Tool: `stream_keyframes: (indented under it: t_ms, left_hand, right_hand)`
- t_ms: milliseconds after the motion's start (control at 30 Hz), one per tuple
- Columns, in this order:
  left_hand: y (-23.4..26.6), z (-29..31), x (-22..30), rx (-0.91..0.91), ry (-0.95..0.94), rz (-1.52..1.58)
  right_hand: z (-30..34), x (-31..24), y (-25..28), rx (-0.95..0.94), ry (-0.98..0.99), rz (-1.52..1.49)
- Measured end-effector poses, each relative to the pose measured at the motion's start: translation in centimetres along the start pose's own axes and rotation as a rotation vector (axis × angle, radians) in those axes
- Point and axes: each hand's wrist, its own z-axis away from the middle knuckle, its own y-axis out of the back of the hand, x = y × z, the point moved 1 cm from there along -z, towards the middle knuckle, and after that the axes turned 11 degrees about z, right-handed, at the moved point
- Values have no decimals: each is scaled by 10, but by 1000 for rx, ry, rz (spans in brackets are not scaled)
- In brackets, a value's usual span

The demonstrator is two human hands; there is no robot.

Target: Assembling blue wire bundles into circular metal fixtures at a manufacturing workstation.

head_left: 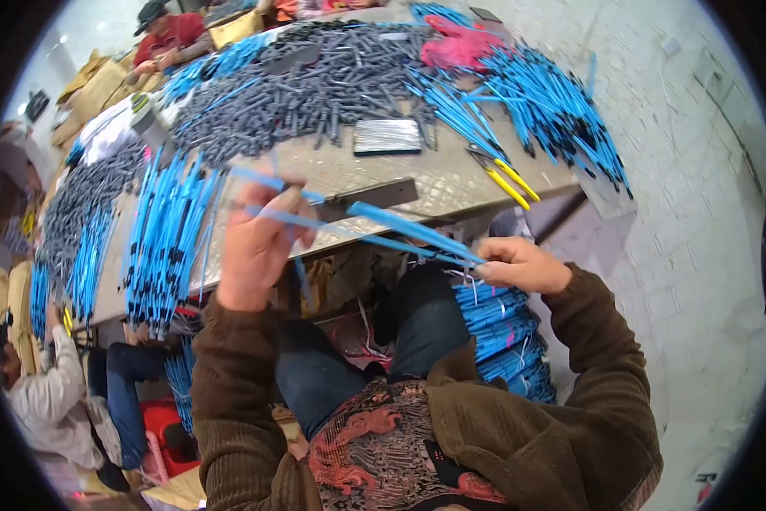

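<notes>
Tabletop point(451, 175) clutter blurs; left hand point(255, 243) and right hand point(519, 264) each pinch blue tubes point(400, 223), fingertips hidden.

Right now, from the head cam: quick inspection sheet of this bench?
Surface: pale patterned tabletop, mostly covered.
Job's things: a few long thin blue plastic tubes spanning both hands above the lap.
Clutter: heap of short dark grey tube pieces; fanned blue tubes; yellow-handled cutters; flat silvery pack; pink bag.
Grippers: left hand gripping the tubes' far ends; right hand pinching the near ends.
Cables: nothing seen.
Surroundings: tied blue tube bundles on the floor; other people seated at left and top left.
</notes>
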Motion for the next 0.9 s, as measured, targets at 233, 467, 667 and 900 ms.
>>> stream_keyframes:
  t_ms: [233,467,667,900]
  left_hand:
    - [3,20,11,13,253,-157]
    - [-14,21,-13,156,-87,626]
    - [-40,48,0,-43,-97,836]
    - [-34,82,6,-148,23,469]
  right_hand:
    - [5,20,15,-218,150,533]
    - [-16,13,-15,-143,50,-420]
    - [-108,71,105,584,79,670]
    - [-179,108,167,495,-334,1156]
